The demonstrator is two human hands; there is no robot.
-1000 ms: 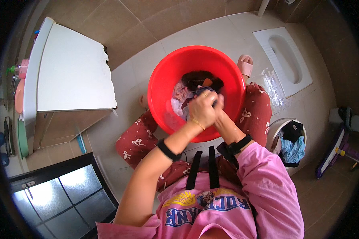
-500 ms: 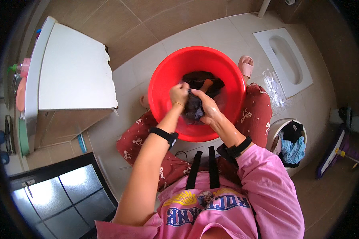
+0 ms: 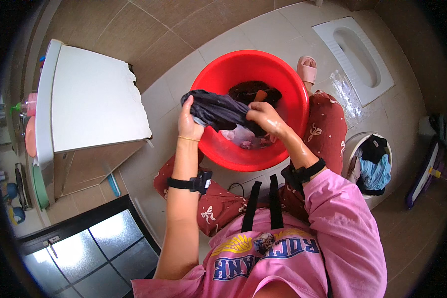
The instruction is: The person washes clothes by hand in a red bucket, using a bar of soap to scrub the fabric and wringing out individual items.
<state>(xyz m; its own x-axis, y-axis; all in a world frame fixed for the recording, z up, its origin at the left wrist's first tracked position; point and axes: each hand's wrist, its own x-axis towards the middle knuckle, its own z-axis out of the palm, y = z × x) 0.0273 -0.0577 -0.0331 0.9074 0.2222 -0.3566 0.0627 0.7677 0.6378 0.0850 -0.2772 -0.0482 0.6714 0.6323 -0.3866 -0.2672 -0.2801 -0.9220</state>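
A wet, dark garment [image 3: 217, 110] stretches between my hands above a big red basin [image 3: 213, 67]. My left hand [image 3: 189, 122] grips its left end at the basin's left rim, thumb up along the cloth and the other fingers hidden under it. With closed fingers, my right hand [image 3: 266, 118] pinches the right end over the basin's middle. Inside the basin lies more dark cloth [image 3: 246, 90], with a small brown piece [image 3: 260, 96] on it that I cannot make out. Nearer me, a pale pink patterned cloth [image 3: 243, 135] sits in cloudy water.
My knees flank the basin on the tiled floor. To the right stands a white bucket [image 3: 350, 145] of clothes, with a squat toilet [image 3: 355, 59] beyond. A white-topped cabinet [image 3: 94, 99] is at left, a framed glass door [image 3: 87, 253] at lower left, and a purple-edged object [image 3: 422, 174] at far right.
My hands have moved apart and the bunched dark garment is now spread out between them. My left hand has shifted left to the basin's rim, and the pink cloth below has come into sight.
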